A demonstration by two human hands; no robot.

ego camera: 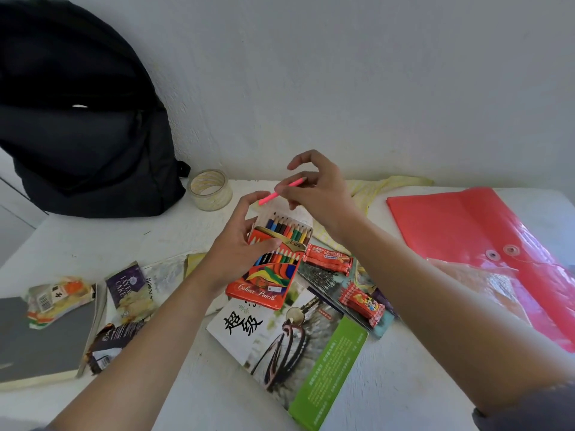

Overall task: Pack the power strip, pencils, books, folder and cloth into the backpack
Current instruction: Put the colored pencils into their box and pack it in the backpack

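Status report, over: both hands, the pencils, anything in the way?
Left hand grips pencil box. Right hand pinches pink pencil above box opening. Snack packets lie on the books, backpack stands far left.

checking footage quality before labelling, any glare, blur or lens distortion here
Head view: glare streaks the glossy red folder near its clasps; head view, the black backpack is too dark for detail; head view, wide-angle stretch and softness grow toward the borders, while the pencil box at centre reads sharp.
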